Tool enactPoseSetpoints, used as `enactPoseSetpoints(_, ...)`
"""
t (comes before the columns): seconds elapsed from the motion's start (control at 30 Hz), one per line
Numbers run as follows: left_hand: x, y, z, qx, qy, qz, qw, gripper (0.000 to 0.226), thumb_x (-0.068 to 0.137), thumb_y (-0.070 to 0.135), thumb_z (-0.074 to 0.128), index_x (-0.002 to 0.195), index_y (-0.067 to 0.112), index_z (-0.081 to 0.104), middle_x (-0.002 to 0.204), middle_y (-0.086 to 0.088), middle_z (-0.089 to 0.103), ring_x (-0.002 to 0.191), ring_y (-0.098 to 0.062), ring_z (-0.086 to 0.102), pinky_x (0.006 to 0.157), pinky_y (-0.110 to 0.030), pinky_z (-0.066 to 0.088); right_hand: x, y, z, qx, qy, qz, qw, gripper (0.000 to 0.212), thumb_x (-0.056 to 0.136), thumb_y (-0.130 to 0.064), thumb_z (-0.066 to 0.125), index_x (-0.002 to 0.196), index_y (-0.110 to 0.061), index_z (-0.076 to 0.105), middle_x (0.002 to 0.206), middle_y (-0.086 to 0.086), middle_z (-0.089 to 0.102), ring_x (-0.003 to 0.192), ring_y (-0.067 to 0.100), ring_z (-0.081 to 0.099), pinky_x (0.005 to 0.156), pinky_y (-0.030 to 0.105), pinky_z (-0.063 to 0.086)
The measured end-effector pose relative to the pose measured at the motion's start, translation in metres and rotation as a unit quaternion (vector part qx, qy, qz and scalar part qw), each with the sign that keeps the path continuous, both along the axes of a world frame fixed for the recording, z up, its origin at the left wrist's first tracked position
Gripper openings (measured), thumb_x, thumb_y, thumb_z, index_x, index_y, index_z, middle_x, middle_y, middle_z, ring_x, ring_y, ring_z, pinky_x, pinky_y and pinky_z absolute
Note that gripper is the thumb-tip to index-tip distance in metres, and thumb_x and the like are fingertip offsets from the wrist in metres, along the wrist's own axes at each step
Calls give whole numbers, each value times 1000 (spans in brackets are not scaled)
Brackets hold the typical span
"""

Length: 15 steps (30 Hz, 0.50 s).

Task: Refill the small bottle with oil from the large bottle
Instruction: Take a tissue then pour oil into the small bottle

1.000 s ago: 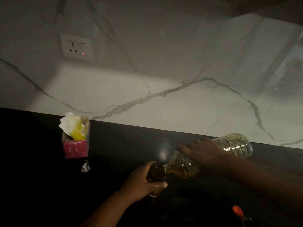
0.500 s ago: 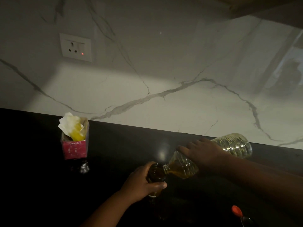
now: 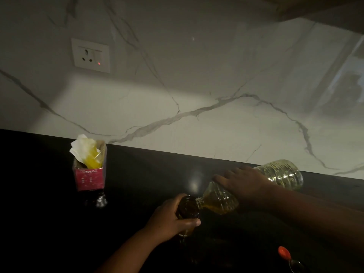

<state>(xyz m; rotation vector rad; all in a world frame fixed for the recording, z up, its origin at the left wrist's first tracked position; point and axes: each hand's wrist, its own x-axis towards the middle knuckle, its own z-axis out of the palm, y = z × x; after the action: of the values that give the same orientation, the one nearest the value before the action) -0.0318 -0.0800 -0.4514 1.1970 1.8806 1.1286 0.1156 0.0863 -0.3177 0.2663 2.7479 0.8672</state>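
Observation:
A small dark glass bottle [image 3: 188, 209] stands upright on the black counter [image 3: 137, 184], with my left hand [image 3: 169, 219] wrapped around its side. My right hand [image 3: 242, 184] grips the middle of a large clear plastic bottle [image 3: 283, 174] of yellow oil. The large bottle lies almost level, tipped neck-down to the left. Its open neck rests at the mouth of the small bottle, and oil pools in its shoulder. The flow itself is too dark to make out.
A red carton [image 3: 89, 174] stuffed with white paper and something yellow stands at the left of the counter. An orange cap [image 3: 284, 252] lies at the near right, beside a dark round object [image 3: 296, 265]. A marble wall with a socket [image 3: 90, 55] rises behind.

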Motion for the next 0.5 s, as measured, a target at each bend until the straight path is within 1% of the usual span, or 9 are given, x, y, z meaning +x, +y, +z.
enactPoseSetpoints(0.07, 0, 0, 0, -6, 0, -3, 1000, 62, 69, 54, 79, 113, 58, 35, 118, 16, 48, 117, -10, 51, 104, -40, 46, 0, 1, 0, -3, 0, -2, 1000, 80, 84, -37, 62, 146, -23, 14, 129, 10, 51, 115, 30, 51, 96, 41, 41)
enactPoseSetpoints(0.13, -1, 2, -2, -5, 2, -9, 1000, 63, 73, 50, 78, 116, 54, 33, 114, 19, 44, 115, -8, 48, 104, -39, 45, 0, 2, -2, -4, 0, -3, 1000, 80, 84, -38, 62, 146, -22, 14, 129, 10, 52, 115, 30, 51, 96, 41, 41)
enactPoseSetpoints(0.3, -1, 1, -3, 1, 9, -10, 1000, 55, 72, 49, 79, 105, 59, 36, 108, 25, 43, 110, -5, 50, 101, -35, 47, 8, 4, -11, -37, 18, -31, 999, 78, 84, -41, 61, 146, -24, 16, 130, 6, 52, 117, 27, 52, 97, 40, 40)
enactPoseSetpoints(0.43, -2, 1, -6, 15, 10, -3, 1000, 56, 71, 49, 81, 105, 59, 38, 107, 27, 44, 110, -5, 52, 100, -32, 47, 19, 6, -20, -100, 38, -64, 992, 92, 76, -53, 66, 146, -28, 14, 136, 1, 48, 123, 22, 48, 101, 37, 37)
enactPoseSetpoints(0.5, -2, 2, -9, 19, 8, 0, 1000, 55, 68, 52, 81, 102, 63, 40, 109, 25, 48, 109, -3, 54, 99, -32, 48, 24, 6, -25, -131, 56, -70, 987, 95, 72, -57, 68, 146, -31, 15, 137, -3, 48, 123, 19, 47, 102, 35, 35)
